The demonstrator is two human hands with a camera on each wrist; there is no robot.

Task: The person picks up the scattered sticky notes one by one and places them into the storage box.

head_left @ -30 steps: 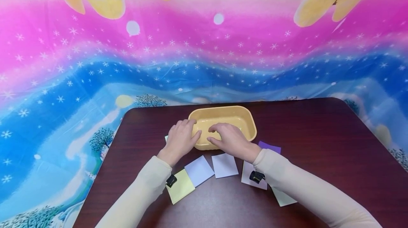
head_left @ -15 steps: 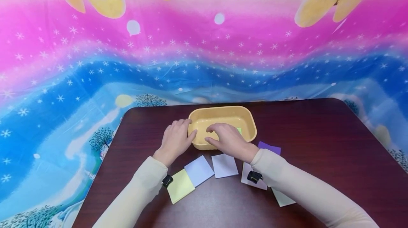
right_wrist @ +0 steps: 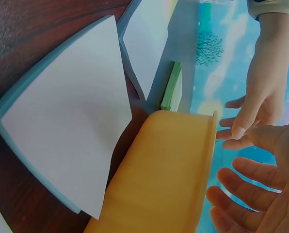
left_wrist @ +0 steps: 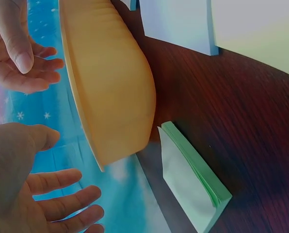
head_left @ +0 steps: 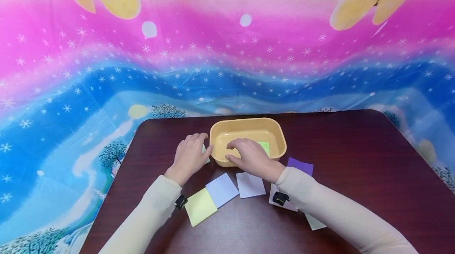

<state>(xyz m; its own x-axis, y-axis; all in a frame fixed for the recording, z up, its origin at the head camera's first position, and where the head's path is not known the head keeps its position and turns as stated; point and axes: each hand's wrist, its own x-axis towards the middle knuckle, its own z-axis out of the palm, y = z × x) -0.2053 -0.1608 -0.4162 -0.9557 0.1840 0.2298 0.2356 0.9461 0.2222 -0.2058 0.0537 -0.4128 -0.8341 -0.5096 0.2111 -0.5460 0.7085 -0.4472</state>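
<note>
A shallow yellow plastic bin (head_left: 249, 120) stands near the table's far edge, with a bright green paper square (head_left: 265, 147) inside. My right hand (head_left: 253, 158) hovers over the bin, fingers loosely bent and holding nothing. To the bin's left, my left hand (head_left: 187, 155) is held above a light green sticky note pad (left_wrist: 195, 177), its fingers spread and not touching it in the left wrist view. The hand hides most of that pad from the head view. In front of the bin lie a yellow pad (head_left: 200, 207), a lavender pad (head_left: 222, 190) and a white pad (head_left: 251, 185).
Right of these, a pale pink pad (head_left: 273, 195) and a pale green pad (head_left: 314, 223) are partly covered by my right sleeve. A purple pad (head_left: 300, 165) lies near the bin's right corner. The dark wooden table (head_left: 355, 159) ends at a printed cloth backdrop (head_left: 227, 60).
My left hand has moved left, from the bin's left rim to over the light green pad. The right hand has shifted slightly left, showing more of the bright green square.
</note>
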